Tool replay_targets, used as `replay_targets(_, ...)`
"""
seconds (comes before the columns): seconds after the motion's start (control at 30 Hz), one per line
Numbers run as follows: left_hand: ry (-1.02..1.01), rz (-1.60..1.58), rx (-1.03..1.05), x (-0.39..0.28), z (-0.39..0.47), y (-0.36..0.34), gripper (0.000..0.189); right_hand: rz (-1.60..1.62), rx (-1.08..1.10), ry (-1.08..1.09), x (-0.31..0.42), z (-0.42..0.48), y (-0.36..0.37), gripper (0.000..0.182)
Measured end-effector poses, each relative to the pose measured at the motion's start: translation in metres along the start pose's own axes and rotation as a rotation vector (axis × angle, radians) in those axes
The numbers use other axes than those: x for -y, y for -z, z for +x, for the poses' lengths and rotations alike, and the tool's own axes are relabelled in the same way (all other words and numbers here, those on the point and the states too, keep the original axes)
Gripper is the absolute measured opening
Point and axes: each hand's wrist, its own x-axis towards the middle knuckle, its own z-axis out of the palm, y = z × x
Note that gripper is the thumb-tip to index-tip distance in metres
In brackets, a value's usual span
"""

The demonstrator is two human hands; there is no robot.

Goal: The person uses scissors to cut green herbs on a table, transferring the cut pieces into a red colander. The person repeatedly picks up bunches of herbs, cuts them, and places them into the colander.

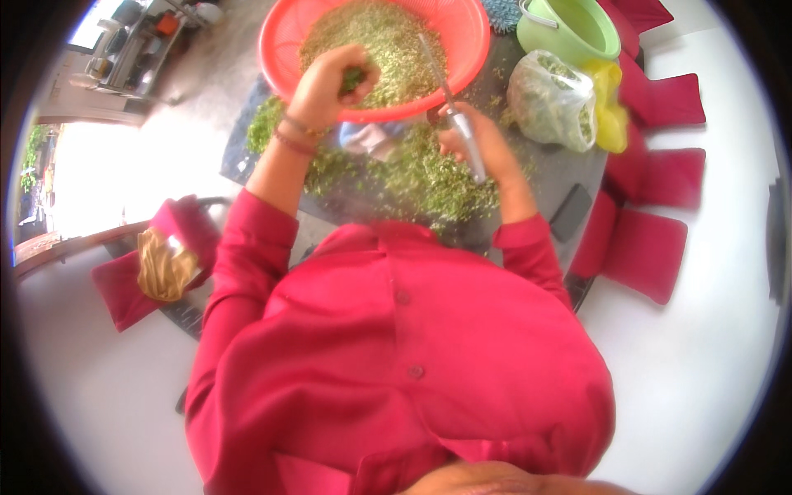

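My left hand (337, 77) is closed around a small bunch of green herbs (352, 80) over the near left part of a red plastic colander basket (275, 55). Chopped greenish plant matter (383, 49) fills much of that basket. A knife (461, 124) with a long narrow blade and a light handle is in my right hand (482, 139), at the basket's near right edge; its blade points away over the basket. Loose leafy stems with small pale flowers or buds (445, 179) lie on the dark table between my forearms. A pale cloth (371, 139) lies partly under the basket.
A clear plastic bag of greens (550, 102), a yellow bag (609, 105) and a light green bucket (569, 31) stand at the right. A dark flat object (571, 212) lies on the dark table (526, 167). Red-covered chairs (646, 253) line the right; another (124, 278) bears a brown bag (164, 266).
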Motion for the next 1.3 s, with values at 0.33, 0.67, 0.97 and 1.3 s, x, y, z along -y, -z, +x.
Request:
replay_targets(0.33, 0.038, -0.469, -0.095, 0.019, -0.004, 0.036, 0.013, -0.028, -0.329, 0.209, -0.067, -0.026, 0.047, 0.046)
replay_targets(0.67, 0.285, -0.207, 0.098, 0.064, -0.031, 0.009, 0.015, -0.273, -0.56, 0.135, -0.151, -0.037, 0.057, 0.052)
replay_targets(0.97, 0.423, 0.164, 0.276, 0.075, -0.044, -0.036, 0.015, 0.221, -0.591, 0.197, -0.149, -0.023, 0.035, 0.048)
replay_targets(1.3, 0.016, 0.673, 0.154, 0.091, -0.034, -0.099, 0.023, -0.523, -0.632, 0.672, -0.024, -0.061, -0.018, 0.041)
